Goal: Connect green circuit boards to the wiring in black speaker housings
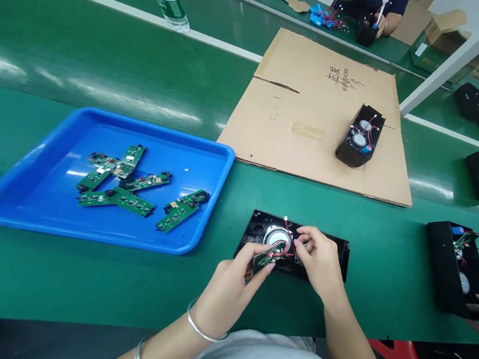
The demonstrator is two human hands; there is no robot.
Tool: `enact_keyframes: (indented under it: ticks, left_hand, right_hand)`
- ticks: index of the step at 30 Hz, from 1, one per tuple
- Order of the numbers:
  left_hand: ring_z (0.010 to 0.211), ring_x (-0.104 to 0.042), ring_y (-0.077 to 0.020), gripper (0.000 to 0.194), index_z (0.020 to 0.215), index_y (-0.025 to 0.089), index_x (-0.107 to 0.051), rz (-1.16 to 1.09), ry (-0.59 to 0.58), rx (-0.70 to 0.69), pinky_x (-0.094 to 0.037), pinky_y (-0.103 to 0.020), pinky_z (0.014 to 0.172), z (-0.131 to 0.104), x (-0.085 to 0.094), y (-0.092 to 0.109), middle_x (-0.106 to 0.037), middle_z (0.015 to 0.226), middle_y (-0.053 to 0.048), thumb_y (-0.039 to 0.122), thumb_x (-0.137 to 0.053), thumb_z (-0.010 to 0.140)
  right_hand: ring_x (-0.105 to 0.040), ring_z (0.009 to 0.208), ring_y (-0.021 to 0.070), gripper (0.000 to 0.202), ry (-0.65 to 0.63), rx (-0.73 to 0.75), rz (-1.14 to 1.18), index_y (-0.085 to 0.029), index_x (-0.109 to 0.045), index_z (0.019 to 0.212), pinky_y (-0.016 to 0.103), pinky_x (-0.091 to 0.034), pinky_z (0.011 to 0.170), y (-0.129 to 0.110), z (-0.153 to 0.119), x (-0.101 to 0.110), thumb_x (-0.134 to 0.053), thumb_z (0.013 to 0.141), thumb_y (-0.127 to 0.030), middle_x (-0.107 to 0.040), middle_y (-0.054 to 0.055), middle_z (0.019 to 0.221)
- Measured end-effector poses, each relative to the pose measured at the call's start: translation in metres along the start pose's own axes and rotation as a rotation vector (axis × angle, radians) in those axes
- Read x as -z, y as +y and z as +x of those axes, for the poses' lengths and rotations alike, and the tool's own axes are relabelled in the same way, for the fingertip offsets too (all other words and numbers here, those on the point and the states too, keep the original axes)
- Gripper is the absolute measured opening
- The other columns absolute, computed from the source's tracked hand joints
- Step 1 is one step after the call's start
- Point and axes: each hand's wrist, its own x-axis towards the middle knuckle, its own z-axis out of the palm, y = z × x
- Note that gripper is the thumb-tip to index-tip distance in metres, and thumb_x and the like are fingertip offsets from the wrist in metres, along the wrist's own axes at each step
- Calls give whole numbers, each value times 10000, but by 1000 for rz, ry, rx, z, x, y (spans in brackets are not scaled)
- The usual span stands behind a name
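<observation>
Where the left grip [231, 281] closes, a circuit board [261, 260] sits pinched within.

there is one blue tray [175, 158], one cardboard sheet [312, 102], one bottle [169, 3] and two bracelets [193, 327]. in the tray i count at least six circuit boards [134, 201]; one more held board [261, 260] exists. one black case [351, 155] on the cardboard sheet shows two speakers [359, 139].

A slim green circuit board [262, 261], red wires [286, 226] attached, tilts above a black speaker panel [288, 268] lying on the tabletop [164, 295], its round, pale-centred speaker [277, 236] facing up.
</observation>
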Motion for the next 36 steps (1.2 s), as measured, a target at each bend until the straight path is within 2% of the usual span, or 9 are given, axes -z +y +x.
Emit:
enact_keyframes:
  ticks: [4, 7, 10, 13, 16, 21, 24, 29, 36]
  left_hand:
    - [507, -611, -127, 142, 894, 233, -565, 16, 6, -41, -484, -211, 482, -2, 2, 1, -683, 661, 29, 263, -500, 771]
    - [468, -576, -117, 118, 852, 234, -555, 74, -8, -48, -466, -201, 450, -5, 6, 1, -664, 614, 41, 281, -505, 756]
    - [454, -570, -117, 108, 813, 229, -541, 115, 2, -58, -443, -191, 412, -5, 6, 0, -664, 597, 40, 307, -522, 741]
    - [418, -565, -114, 113, 816, 222, -529, 124, 28, -109, -433, -187, 387, -2, -3, -1, -658, 569, 44, 317, -523, 754]
    - [428, -597, -121, 112, 853, 214, -518, 156, 93, -185, -459, -198, 411, 3, -15, -3, -692, 642, 19, 298, -510, 779]
    - [581, -680, -164, 127, 930, 212, -518, 252, 137, -219, -512, -229, 508, 7, -24, -6, -722, 798, -24, 270, -468, 829]
    - [679, -698, -180, 156, 982, 208, -508, 231, 127, -237, -534, -240, 569, 6, -23, -6, -722, 852, -34, 262, -461, 843]
    - [788, -696, -183, 170, 1017, 217, -495, 175, 98, -230, -545, -247, 640, 5, -21, -2, -716, 931, -32, 223, -463, 850]
    - [779, -696, -183, 171, 1013, 226, -491, 164, 65, -272, -539, -249, 618, 5, -18, -3, -714, 928, -28, 188, -454, 851]
  right_hand:
    - [-599, 625, 186, 117, 1, 48, -248, -206, -554, 816, 263, -424, 552, -4, 4, -10, -624, 727, -175, -650, 44, 748]
    - [-607, 622, 189, 102, -5, 58, -301, -214, -527, 804, 251, -402, 521, -6, 8, -16, -561, 755, -130, -656, 45, 744]
    - [-585, 573, 147, 86, 94, 23, -113, -207, -513, 834, 237, -423, 526, -2, 5, -12, -481, 790, -141, -637, 23, 729]
    - [-565, 562, 126, 70, 238, -43, 112, -202, -510, 846, 223, -445, 522, 7, -7, -4, -492, 778, -195, -608, 0, 685]
    - [-548, 585, 124, 67, 306, -18, 156, -201, -536, 848, 233, -449, 538, 13, -20, 2, -501, 793, -213, -598, 4, 698]
    - [-525, 682, 143, 109, 149, 281, 90, -200, -585, 805, 275, -434, 627, 10, -27, 5, -490, 860, -202, -612, 17, 729]
    - [-501, 680, 151, 150, 74, 392, -3, -188, -602, 842, 301, -407, 643, 7, -25, 3, -459, 885, -187, -616, 24, 729]
    - [-464, 650, 159, 205, 64, 388, -129, -166, -620, 812, 309, -369, 618, 8, -23, 0, -435, 895, -195, -570, 32, 674]
    - [-442, 656, 154, 243, 58, 438, -187, -149, -621, 817, 272, -370, 601, 9, -22, 2, -402, 913, -193, -540, 38, 675]
